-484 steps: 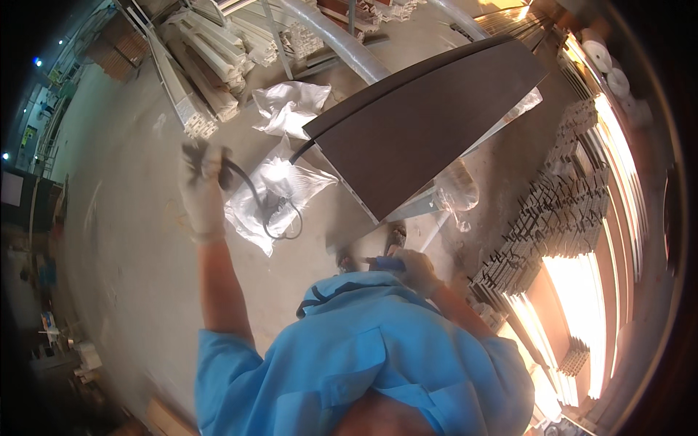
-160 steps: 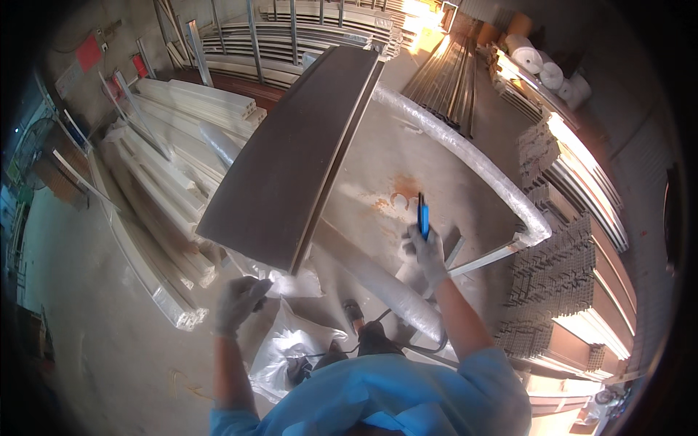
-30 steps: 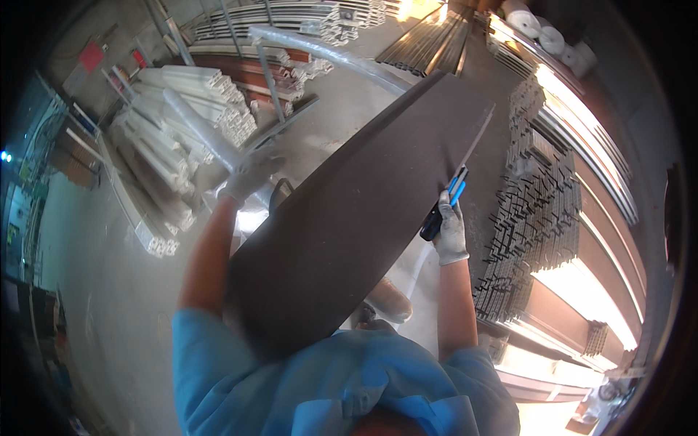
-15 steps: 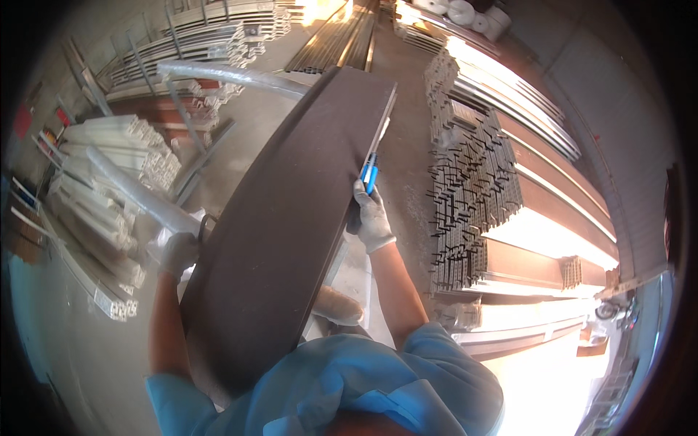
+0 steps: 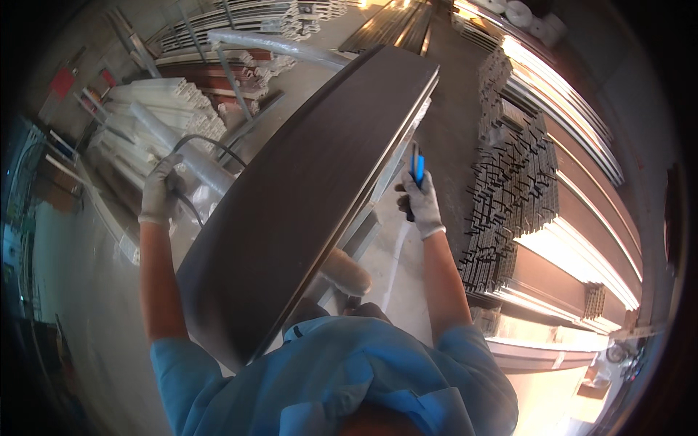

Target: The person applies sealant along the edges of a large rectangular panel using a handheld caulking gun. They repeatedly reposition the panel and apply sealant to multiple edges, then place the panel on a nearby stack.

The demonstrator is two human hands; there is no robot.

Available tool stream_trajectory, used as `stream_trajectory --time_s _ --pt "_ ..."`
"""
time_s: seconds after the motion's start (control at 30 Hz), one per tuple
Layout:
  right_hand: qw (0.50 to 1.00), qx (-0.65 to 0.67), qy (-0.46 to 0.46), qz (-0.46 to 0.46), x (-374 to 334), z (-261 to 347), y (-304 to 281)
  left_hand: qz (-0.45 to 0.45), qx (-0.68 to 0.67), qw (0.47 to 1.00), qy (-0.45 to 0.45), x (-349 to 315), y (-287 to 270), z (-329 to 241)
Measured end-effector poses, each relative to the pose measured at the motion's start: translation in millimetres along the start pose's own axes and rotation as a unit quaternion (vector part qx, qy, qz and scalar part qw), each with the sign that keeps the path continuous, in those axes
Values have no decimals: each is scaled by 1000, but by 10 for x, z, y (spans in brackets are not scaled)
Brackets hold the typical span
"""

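A long dark brown panel (image 5: 320,167) lies lengthwise in front of me, running from near my body to the far end. My left hand (image 5: 156,192), in a pale glove, is closed on a thin dark strap (image 5: 218,142) beyond the panel's left edge. The strap bows out in a loop toward the panel. Off the panel's right edge, my gloved right hand (image 5: 423,207) grips a blue utility knife (image 5: 418,167), which points away from me. That hand is apart from the panel.
Plastic-wrapped rolls (image 5: 276,45) lie at the far left, near stacked white profiles (image 5: 163,102). On the right stands a tall stack of brown boards (image 5: 582,196) with dark ties at its ends (image 5: 509,167). A wrapped tube end (image 5: 347,272) shows below the panel.
My right hand has come away from the panel's edge with the knife. My left hand has moved out from the panel and up, and the strap loop now shows larger.
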State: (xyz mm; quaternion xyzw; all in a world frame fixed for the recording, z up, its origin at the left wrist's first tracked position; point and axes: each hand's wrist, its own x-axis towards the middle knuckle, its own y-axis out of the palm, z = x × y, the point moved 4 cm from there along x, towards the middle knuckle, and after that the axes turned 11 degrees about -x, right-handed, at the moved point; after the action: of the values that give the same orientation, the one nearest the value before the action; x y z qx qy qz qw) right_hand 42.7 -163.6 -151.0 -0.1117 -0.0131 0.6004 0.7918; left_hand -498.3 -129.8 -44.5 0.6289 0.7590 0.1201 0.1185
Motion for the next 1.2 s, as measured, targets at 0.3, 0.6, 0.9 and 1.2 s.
stream_trajectory --time_s 0.3,0.6,0.9,1.2 --pt "997 -29 -59 -42 -747 -111 -471 -32 470 860 198 -973 622 300" --pt "992 -55 -110 -7 -1229 149 -126 4 510 826 242 -1004 681 380" --pt "998 -14 -50 -30 -1665 90 432 -5 500 833 235 -930 653 445" --pt "989 -63 -133 -8 -1509 342 181 -12 535 811 236 -937 668 408"
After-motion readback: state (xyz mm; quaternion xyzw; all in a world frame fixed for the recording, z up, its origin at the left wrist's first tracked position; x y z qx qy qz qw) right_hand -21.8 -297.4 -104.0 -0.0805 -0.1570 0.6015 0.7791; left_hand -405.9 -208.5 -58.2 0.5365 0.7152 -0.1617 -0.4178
